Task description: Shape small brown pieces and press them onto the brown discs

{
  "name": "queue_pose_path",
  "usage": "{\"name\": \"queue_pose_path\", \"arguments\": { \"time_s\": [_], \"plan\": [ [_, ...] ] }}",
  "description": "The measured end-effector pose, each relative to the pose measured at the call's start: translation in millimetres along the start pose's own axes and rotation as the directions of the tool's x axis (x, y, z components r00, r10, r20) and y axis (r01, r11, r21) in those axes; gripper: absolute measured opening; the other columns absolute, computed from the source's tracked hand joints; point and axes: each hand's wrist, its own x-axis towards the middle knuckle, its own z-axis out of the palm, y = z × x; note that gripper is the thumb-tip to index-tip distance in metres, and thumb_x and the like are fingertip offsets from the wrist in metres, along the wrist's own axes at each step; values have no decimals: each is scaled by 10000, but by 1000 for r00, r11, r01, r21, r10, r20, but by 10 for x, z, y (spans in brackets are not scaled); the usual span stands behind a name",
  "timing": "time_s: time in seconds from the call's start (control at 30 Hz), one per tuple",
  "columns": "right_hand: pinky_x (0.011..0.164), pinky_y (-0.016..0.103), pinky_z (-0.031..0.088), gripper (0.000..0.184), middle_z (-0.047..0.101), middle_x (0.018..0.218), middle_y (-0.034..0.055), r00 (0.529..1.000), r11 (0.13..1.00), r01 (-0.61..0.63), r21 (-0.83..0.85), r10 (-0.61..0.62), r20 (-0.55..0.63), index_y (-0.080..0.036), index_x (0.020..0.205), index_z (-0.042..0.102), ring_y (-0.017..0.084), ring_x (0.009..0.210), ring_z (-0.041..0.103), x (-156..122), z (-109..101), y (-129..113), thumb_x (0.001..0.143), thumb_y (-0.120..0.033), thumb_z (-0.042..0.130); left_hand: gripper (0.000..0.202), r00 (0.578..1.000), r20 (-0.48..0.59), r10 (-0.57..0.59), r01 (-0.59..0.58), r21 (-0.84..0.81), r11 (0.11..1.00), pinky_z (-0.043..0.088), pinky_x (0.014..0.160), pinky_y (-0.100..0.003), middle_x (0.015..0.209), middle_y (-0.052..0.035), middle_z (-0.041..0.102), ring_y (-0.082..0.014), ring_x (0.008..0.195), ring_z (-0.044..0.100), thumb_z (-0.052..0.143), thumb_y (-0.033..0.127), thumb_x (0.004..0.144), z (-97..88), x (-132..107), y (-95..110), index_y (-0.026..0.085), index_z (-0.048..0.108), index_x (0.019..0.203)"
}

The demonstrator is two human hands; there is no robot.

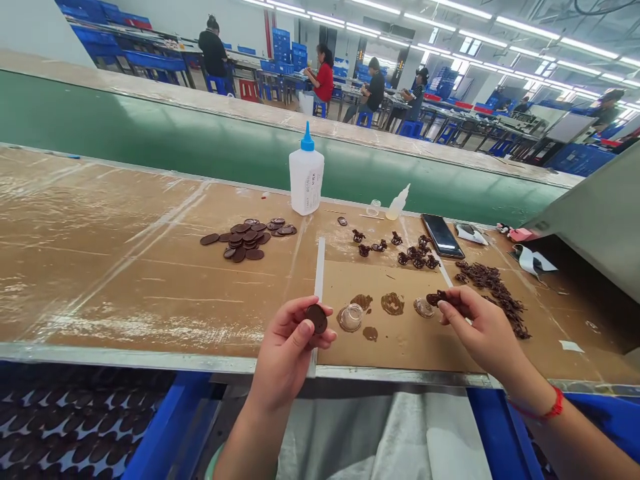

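My left hand [293, 340] grips a dark brown oval disc [317, 319] between thumb and fingers, its flat face turned up toward me. A small dark brown figure [436, 297] is pinched in my right hand [473, 320], over or against a small clear cup [424, 307]; whether they touch I cannot tell. Another clear cup [351, 317] stands between my hands, near wet-looking brown patches [393, 304] on the cardboard. Several similar dark figures [415, 256] stand beyond my right hand. To the left lies a loose pile of brown oval discs [247, 239].
A white bottle with a blue nozzle [306, 177] and a small squeeze bottle [399, 203] stand at the back edge. A phone [443, 235] and a heap of dark pieces [493, 293] lie right. Blue trays [155, 427] sit below the table. People work across the room.
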Motion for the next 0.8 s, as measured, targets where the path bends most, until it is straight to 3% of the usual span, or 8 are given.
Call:
{"name": "queue_pose_path", "arguments": {
  "time_s": [0.4, 0.8],
  "plan": [
    [628, 316, 452, 193, 640, 776, 5, 997, 995, 49, -88, -43, 64, -221, 997, 610, 205, 677, 620, 8, -50, 34, 993, -391, 518, 206, 995, 88, 43, -39, -46, 998, 590, 612, -151, 918, -7, 780, -111, 645, 731, 808, 333, 791, 31, -2, 20, 289, 774, 988],
    [671, 344, 447, 186, 662, 933, 14, 980, 967, 155, -204, -124, 156, -241, 1022, 635, 225, 784, 615, 142, -202, 10, 990, -387, 524, 205, 993, 105, 56, -49, -65, 997, 593, 613, -144, 920, 5, 782, -112, 653, 737, 798, 318, 804, 33, 5, 5, 292, 771, 1005]
  ]
}}
